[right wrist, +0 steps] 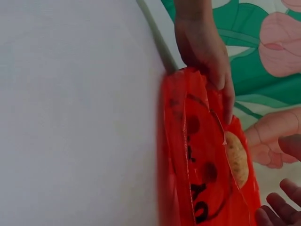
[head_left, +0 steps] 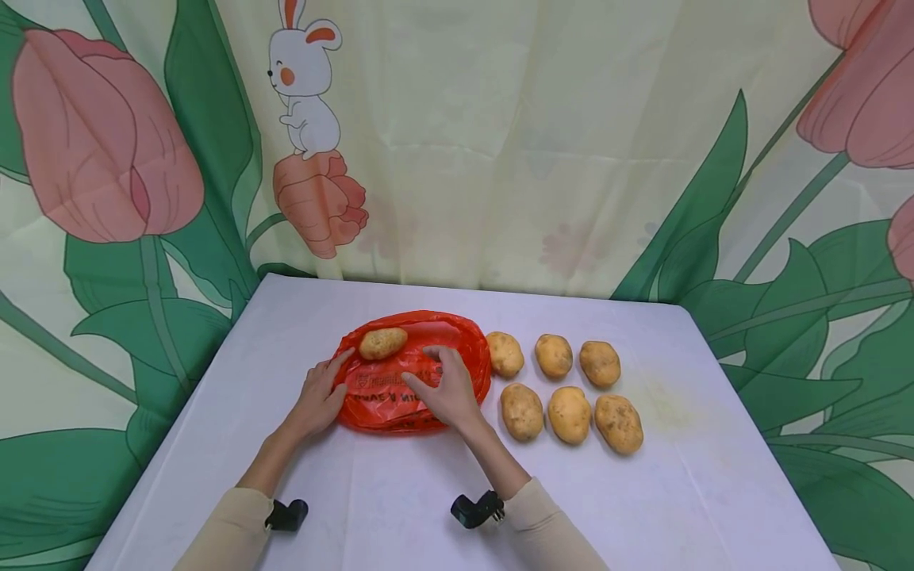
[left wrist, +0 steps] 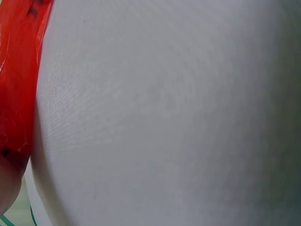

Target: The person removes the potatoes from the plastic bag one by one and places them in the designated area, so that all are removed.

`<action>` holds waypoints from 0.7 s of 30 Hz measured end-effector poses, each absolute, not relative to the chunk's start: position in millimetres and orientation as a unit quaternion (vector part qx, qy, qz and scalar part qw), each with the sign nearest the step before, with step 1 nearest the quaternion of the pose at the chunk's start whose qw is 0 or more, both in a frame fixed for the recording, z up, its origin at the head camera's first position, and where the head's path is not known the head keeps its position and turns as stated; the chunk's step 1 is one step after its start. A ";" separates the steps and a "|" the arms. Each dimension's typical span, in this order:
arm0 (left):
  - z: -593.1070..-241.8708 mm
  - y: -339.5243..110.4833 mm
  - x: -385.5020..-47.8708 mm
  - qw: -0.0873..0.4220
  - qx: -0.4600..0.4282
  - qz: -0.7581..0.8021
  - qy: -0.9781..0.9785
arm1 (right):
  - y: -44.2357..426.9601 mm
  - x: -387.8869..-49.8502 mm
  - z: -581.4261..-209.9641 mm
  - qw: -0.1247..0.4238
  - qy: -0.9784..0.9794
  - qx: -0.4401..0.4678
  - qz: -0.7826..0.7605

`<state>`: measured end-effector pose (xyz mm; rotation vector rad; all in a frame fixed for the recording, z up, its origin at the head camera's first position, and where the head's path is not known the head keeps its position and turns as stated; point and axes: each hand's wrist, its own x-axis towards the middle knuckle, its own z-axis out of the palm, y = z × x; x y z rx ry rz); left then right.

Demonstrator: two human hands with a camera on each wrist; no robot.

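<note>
A red plastic bag (head_left: pixel 389 396) with dark printing lies spread out on the table, its edges bunched up around it. One potato (head_left: pixel 383 343) rests on the bag's back left part; in the right wrist view that potato (right wrist: pixel 237 159) shows behind the red rim. My left hand (head_left: pixel 319 400) touches the bag's left edge with its fingers stretched out. Over the right half of the bag is my right hand (head_left: pixel 451 388), thumb and fingers apart, holding nothing. The left wrist view catches only a strip of the bag (left wrist: pixel 16 70) and part of a finger.
Right of the bag, several potatoes stand in two rows, including a back-row potato (head_left: pixel 505 354) close to the bag's edge and a front-row potato (head_left: pixel 522 412). The white-covered table (head_left: pixel 400 507) ends at a curtain (head_left: pixel 500 159) printed with tulips and a rabbit.
</note>
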<state>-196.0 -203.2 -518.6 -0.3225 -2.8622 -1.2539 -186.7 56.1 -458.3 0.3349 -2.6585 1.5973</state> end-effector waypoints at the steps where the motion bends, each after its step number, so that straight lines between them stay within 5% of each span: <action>1: -518.5 -203.2 -195.9 0.000 -0.103 -0.399 -0.911 | 54.3 -189.2 -458.2 0.005 -0.852 0.107 0.512; 21: -518.2 -203.1 -196.5 0.001 -0.108 -0.399 -0.911 | 20.7 -235.3 -469.2 -0.045 -0.884 0.069 0.460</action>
